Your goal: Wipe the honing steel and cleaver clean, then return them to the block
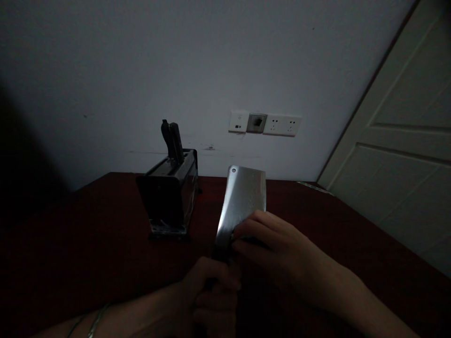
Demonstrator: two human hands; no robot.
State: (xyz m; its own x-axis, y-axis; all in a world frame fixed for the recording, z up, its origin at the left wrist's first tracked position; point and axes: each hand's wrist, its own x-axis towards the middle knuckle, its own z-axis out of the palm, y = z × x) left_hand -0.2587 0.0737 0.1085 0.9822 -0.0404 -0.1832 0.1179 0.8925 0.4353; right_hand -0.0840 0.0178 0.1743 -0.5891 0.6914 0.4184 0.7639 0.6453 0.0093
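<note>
A wide steel cleaver (243, 197) is tilted up over the table, its broad blade toward me and a small round hole near the upper left corner. My left hand (214, 293) is wrapped round its dark handle, low in the view. From the right, my right hand (271, 244) reaches across with bent fingers closed at the lower part of the blade, just above the handle; the fingertips are partly in shadow. Left of the cleaver stands a dark knife block (165, 202), with black-handled knives (172, 141) upright in its slots.
The dark red table (109, 225) runs back to a pale wall (123, 70). Sockets (282, 125) and a grey wall plate (257, 123) sit low on that wall. A white panelled door (398, 141) stands at the right. The light is dim.
</note>
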